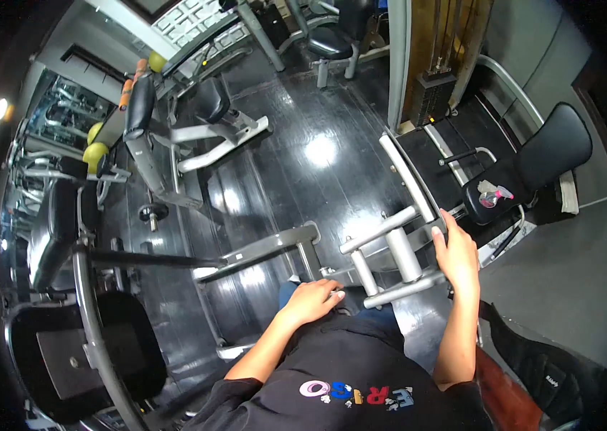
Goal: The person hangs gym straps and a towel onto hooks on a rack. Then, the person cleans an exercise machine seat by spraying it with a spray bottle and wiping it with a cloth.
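My right hand [459,253] is closed on the end of a grey metal frame [402,255] of an exercise machine, its thumb and fingers on either side of the bar. Low in front of my body, my left hand [312,299] has its fingers curled beside the lower part of that machine; whatever they hold, if anything, is hidden. To the right of my right hand, a pink and clear spray bottle [494,195] and a pale cloth [487,188] lie on a black padded seat [477,205].
A cable machine with a weight stack [433,97] stands ahead to the right. Benches with black pads [212,99] and a long grey bar [160,260] are on the left. Yellow balls [94,156] sit by the mirror. The dark floor [282,154] is shiny.
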Tool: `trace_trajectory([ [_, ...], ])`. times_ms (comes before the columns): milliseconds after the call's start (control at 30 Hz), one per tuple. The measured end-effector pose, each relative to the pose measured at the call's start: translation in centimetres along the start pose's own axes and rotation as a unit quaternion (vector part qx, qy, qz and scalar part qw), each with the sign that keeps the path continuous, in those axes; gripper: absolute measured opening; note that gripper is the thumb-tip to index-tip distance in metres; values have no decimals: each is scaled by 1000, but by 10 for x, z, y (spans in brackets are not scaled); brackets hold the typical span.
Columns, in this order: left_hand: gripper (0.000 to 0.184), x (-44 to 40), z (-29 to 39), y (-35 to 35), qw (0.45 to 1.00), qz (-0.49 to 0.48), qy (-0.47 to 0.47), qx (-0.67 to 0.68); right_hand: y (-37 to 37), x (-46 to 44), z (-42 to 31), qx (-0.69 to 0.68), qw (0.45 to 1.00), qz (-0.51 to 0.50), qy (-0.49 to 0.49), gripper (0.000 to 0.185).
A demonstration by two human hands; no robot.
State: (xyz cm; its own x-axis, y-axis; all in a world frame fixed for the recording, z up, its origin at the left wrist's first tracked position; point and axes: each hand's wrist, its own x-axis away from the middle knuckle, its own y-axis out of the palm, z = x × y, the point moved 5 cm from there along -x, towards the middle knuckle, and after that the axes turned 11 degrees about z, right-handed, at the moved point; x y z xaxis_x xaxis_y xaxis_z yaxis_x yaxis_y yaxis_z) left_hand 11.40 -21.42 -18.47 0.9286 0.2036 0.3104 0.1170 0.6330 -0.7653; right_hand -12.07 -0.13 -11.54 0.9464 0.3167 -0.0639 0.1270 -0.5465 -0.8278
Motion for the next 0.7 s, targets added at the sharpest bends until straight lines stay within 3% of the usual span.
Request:
trace_trajectory([
  [200, 39, -61, -38, -40, 991, -20, 129, -14, 13, -12, -2, 93, 989, 61, 101, 34],
  [267, 39, -78, -58, -56, 986, -51, 161, -13, 15, -14, -8, 144, 982, 71, 95, 33],
  [433, 37, -104, -125, -81, 976, -121, 177, -48, 14, -16, -22, 195, 968, 117, 108, 26],
  [700, 39, -105, -192, -97, 963, -186, 174, -90, 20, -12, -15, 255, 950, 119, 138, 33],
])
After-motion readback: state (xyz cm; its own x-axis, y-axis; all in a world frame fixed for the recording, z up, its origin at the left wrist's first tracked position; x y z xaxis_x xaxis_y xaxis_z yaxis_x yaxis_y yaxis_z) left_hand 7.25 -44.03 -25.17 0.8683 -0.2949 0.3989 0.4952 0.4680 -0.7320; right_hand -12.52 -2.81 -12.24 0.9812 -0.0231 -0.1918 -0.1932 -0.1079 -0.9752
